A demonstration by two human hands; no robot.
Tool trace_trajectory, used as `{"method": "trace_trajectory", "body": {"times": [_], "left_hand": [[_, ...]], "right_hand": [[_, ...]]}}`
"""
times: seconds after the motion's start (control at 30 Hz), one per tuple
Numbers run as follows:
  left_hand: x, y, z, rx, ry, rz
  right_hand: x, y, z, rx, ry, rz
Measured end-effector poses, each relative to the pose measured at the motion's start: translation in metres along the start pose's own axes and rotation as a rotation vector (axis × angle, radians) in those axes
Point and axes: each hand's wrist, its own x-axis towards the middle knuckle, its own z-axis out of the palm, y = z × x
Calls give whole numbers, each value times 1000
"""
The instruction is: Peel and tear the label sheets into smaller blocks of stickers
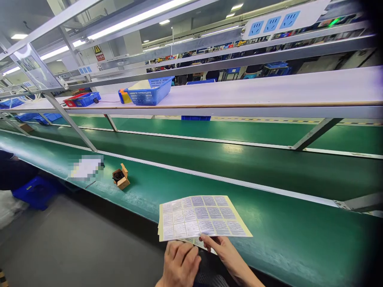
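Sheets of printed labels (203, 217) with pale yellow edges are held over the front edge of the green bench, their rows of small printed rectangles facing up. My left hand (181, 263) is at the near left edge of the sheets, fingers curled, with its fingertips hidden from view. On the right, my right hand (223, 253) pinches the near edge of the top sheet between thumb and fingers. Part of another sheet shows beneath, between the two hands.
A small open cardboard box (121, 178) with black items sits on the green bench (143, 191), right of a blurred white paper (86, 167). The shelf (239, 93) above holds a blue basket (151, 93). A blue stool (36, 191) stands at lower left.
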Motion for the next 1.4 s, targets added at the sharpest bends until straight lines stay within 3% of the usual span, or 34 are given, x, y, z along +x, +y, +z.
{"method": "trace_trajectory", "body": {"times": [0.13, 0.2, 0.3, 0.33, 0.4, 0.5, 0.57, 0.63, 0.9, 1.1, 1.4], "left_hand": [[32, -8, -9, 116, -272, 30], [45, -14, -11, 89, -412, -4], [62, -24, -15, 24, -562, -221], [69, -27, -18, -20, -617, -324], [86, -31, -23, -135, -720, -492], [113, -34, -32, -283, -825, -564], [127, -34, -36, -355, -853, -547], [136, -33, -39, -407, -856, -537], [143, -33, -40, -488, -837, -546], [141, -31, -40, -474, -828, -518], [145, -37, -34, -741, -833, -682]], "right_hand": [[-10, -12, 9, 35, -17, 17], [-17, -20, 11, 43, -111, 56], [-29, -37, 6, -58, -361, 144], [-33, -43, 2, -150, -376, 105], [-35, -56, -6, -390, -255, -138], [-24, -73, -16, -690, -82, -595], [-12, -82, -20, -815, -99, -738], [-3, -89, -21, -925, -142, -771], [0, -105, -16, -1010, -198, -642], [1, -106, -16, -1036, -248, -662], [-2, -103, -11, -1106, -176, -911]]}}
